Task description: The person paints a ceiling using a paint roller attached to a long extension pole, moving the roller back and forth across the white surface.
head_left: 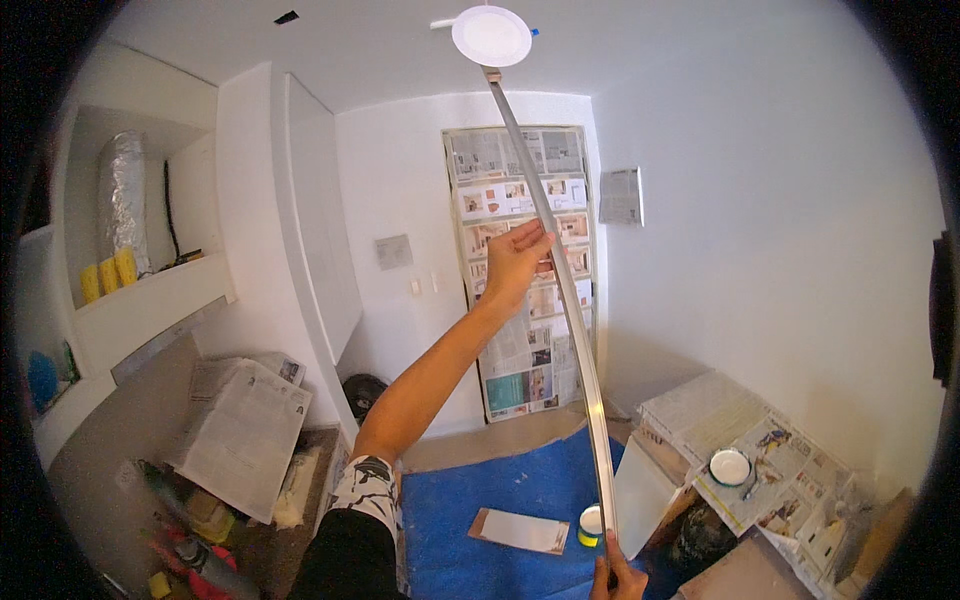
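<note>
A long, slim silver metal bar (577, 318) runs from low in front of me up toward the ceiling. Its top end, where a small brownish piece shows, is beside a round white ceiling light (491, 37); whether they touch I cannot tell. Partway up the bar, my left hand (515, 265) grips it with fingers and thumb, the arm stretched upward. My right hand (620, 577) is closed round its lower end at the bottom of the view. Just left of that hand, an open tin of white stuff (591, 522) stands on the blue floor sheet (440, 545).
A white-faced board (519, 531) lies on the sheet. Newspaper covers the door (525, 300) ahead. At right, newspapers (790, 470) carry a round white-filled container (730, 467). Shelves (165, 290) with yellow cups and a foil-wrapped duct stand left, above a cluttered newspaper-covered surface (245, 430).
</note>
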Tool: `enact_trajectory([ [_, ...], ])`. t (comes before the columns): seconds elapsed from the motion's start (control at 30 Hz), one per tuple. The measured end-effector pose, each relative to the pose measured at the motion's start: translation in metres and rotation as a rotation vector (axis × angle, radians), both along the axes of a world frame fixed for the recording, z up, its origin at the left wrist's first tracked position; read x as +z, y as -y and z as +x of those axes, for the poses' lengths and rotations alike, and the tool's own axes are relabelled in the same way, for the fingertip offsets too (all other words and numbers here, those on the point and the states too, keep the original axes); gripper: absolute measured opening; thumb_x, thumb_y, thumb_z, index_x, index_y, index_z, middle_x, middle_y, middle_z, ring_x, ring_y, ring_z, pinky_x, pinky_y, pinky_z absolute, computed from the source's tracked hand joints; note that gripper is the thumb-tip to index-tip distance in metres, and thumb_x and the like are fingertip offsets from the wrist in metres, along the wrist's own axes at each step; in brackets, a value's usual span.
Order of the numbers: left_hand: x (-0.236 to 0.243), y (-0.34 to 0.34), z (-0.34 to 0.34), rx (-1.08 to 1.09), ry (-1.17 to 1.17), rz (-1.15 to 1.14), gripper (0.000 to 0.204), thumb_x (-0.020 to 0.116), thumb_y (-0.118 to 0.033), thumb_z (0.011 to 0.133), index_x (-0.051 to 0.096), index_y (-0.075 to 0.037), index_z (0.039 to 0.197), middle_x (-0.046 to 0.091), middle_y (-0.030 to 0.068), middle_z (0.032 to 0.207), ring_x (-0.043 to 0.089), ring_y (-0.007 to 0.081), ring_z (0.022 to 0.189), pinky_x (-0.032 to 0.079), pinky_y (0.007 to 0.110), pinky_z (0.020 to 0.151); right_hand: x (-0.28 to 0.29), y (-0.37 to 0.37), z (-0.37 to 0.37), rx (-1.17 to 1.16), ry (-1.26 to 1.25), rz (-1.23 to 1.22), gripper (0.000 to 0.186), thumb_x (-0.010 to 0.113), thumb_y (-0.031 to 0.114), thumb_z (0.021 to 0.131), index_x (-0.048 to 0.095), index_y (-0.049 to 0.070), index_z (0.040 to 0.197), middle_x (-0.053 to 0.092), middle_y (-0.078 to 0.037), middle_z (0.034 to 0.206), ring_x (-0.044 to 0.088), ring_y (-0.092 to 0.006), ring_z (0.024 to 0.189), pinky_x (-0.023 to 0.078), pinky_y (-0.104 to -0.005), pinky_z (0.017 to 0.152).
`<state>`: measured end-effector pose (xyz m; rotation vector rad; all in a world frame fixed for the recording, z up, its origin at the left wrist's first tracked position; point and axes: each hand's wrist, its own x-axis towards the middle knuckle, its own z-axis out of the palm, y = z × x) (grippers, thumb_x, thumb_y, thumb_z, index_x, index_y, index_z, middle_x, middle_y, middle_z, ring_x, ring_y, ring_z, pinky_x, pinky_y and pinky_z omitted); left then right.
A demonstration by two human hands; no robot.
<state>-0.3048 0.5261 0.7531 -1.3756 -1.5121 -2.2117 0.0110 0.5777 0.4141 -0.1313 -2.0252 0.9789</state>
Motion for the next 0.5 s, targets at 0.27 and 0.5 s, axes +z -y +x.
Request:
enact_trajectory([
  [0.27,0.017,-0.012,-0.094,0.04,-0.049,0.016,0.035,0.06,-0.004,0.082,0.052,0.01,0.113,0.063,0.0149,0.101,0.064,0.0174,0.079,0.054,0.028,0.068,0.045,0.001,-0.075,0.058,0.034,-0.113,0.039,0.051,0.009,0.088,0.05,0.012,0.127,0.046,-0.014,0.053,0.044,-0.0153,0.043,0.038,-0.0313,0.043],
  [0.5,0.041,-0.016,-0.209,0.042,0.031,-0.017,0.032,0.058,-0.003,0.08,0.054,0.009,0.11,0.064,0.0135,0.096,0.064,0.0186,0.076,0.054,0.028,0.068,0.049,-0.006,-0.186,0.12,0.081,-0.107,0.043,0.048,0.011,0.09,0.043,0.017,0.132,0.04,-0.009,0.049,0.039,-0.0156,0.041,0.035,-0.0309,0.041],
])
